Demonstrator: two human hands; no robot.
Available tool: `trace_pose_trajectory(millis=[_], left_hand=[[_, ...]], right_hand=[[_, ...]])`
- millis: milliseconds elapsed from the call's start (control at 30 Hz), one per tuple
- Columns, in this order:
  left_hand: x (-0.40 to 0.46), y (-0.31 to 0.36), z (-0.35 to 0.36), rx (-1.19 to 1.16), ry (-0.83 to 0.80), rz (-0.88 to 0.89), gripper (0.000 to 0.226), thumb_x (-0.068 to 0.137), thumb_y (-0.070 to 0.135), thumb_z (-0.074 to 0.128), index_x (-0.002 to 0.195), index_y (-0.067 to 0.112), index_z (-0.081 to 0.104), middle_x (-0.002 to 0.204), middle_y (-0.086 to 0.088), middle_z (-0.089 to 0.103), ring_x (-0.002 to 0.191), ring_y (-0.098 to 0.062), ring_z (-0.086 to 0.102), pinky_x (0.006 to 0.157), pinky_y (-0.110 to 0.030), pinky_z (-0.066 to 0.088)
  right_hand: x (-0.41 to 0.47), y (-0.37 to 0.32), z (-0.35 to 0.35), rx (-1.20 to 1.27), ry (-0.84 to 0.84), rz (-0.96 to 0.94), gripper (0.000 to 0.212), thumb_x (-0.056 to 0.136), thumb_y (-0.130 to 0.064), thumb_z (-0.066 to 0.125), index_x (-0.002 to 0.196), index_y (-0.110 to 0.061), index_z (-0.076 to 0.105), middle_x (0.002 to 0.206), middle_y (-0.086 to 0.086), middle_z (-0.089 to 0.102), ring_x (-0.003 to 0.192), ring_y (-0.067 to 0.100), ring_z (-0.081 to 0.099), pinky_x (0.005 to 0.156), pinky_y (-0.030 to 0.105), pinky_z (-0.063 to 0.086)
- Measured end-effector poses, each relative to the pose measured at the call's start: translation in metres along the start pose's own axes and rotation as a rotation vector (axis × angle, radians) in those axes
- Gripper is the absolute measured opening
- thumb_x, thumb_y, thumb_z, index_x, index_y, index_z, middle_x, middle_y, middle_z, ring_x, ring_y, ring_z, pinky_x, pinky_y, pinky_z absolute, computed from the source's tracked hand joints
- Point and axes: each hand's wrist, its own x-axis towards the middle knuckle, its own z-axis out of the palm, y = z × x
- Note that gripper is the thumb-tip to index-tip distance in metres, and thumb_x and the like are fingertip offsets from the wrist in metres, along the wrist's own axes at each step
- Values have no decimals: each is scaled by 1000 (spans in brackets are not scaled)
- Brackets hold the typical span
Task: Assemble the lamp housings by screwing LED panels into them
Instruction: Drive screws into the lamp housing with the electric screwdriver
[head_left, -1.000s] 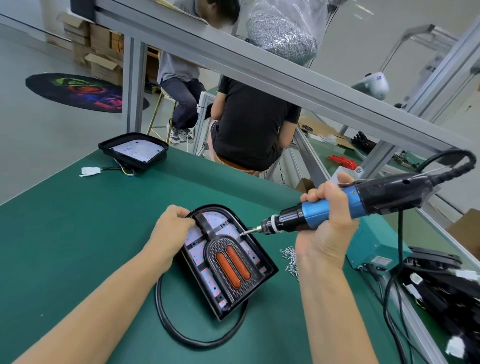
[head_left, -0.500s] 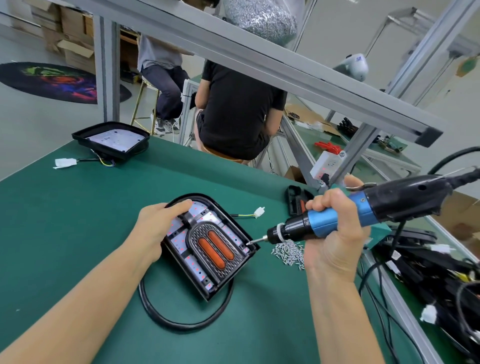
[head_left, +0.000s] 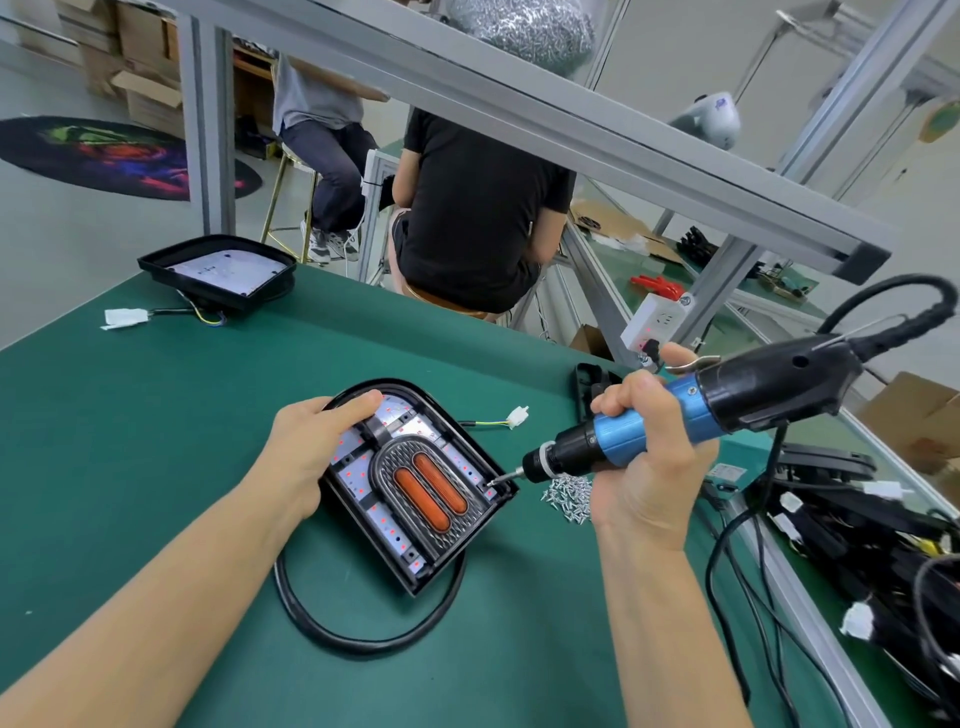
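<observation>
While the lamp housing (head_left: 415, 488) lies flat on the green mat (head_left: 156, 441) with its LED panel (head_left: 410, 431) seated inside, left hand (head_left: 306, 447) presses its rounded end, fingers extended. Right hand (head_left: 644, 452) grips the electric screwdriver (head_left: 675, 415), bit at the housing's right corner. Loose screws (head_left: 569, 496) just right of housing; black gasket ring (head_left: 363, 618) partly beneath; second housing (head_left: 218, 270) well beyond.
</observation>
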Motion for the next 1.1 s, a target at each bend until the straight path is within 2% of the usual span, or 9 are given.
trace_pose_trajectory(millis=[233,400,533,633,833,1000,1100], left_hand=[[3,-3,-1,12,0,21,16,76,21,77,76,8,69,67,-8,73,52,-21,67,49,-25,52],[4,-6,-1,8,-4,57,17,75,23,78,78,9,69,70,-8,73,56,-21,68,61,-32,53],[4,-8,2,4,-4,111,14,76,22,78,81,10,70,76,-7,74,68,-25,68,73,-39,54],[4,-8,2,9,9,131,16,76,22,78,83,10,71,82,-10,74,76,-29,67,79,-42,54],[6,-12,3,30,55,166,17,77,22,77,82,8,69,72,-3,71,66,-22,63,74,-38,54],[8,-14,2,19,65,165,17,77,22,78,82,9,69,72,-3,71,66,-22,64,76,-40,55],[9,-15,2,17,70,169,15,77,22,78,79,9,70,71,-3,71,65,-21,63,75,-39,54]], right_hand=[[0,6,0,2,-7,10,31,77,6,55,99,-15,58,62,-1,51,53,14,50,62,26,48],[-2,7,3,-52,-50,-12,32,76,5,55,98,-17,58,59,-4,52,53,15,51,62,28,46],[-7,8,6,-77,-111,-32,37,72,5,57,86,-29,65,59,-2,53,52,16,50,60,29,45],[-10,8,7,-71,-152,-21,32,69,0,63,92,-23,61,59,0,53,53,17,51,60,29,46],[-8,7,4,-71,-149,16,32,76,5,53,99,-18,50,58,-7,53,54,14,52,62,27,49],[-9,7,6,-67,-155,18,31,69,-6,64,95,-18,51,57,-4,53,53,15,52,61,26,50],[-8,9,6,-71,-168,21,24,67,-9,65,84,-25,56,59,-5,53,53,15,52,60,27,49]])
